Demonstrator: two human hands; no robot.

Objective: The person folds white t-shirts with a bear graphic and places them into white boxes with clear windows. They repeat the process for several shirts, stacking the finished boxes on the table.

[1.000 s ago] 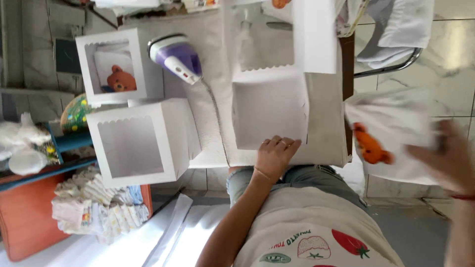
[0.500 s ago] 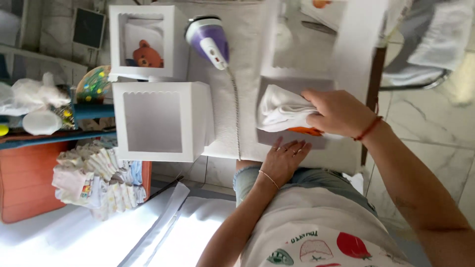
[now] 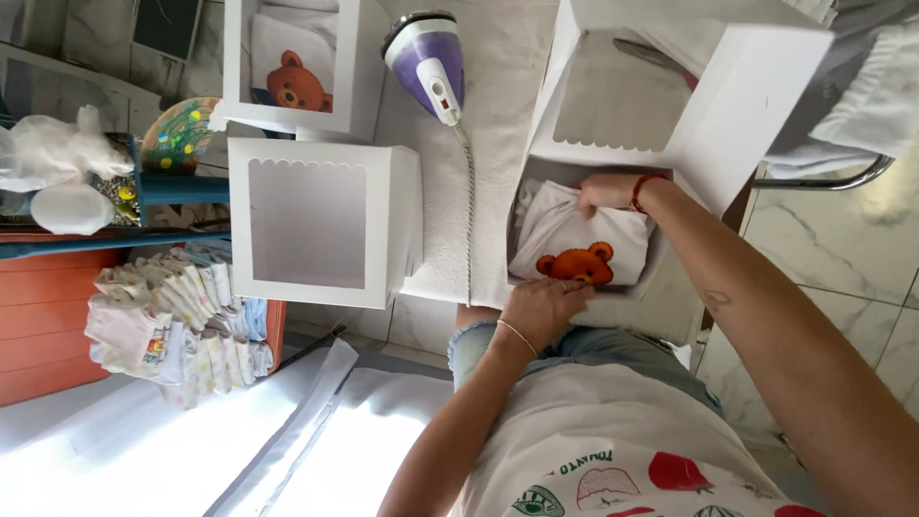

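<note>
The folded white garment with a brown bear print lies inside the open white cardboard window box; right hand pinches its far edge, left hand steadies the near side (lid open, closing seemingly left).

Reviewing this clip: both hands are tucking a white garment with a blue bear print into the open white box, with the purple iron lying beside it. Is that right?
Not quite. In the head view the bear on the white garment is orange-brown, not blue. The rest holds: the left hand and right hand are on it inside the open white box, and the purple iron lies beside it.
</note>
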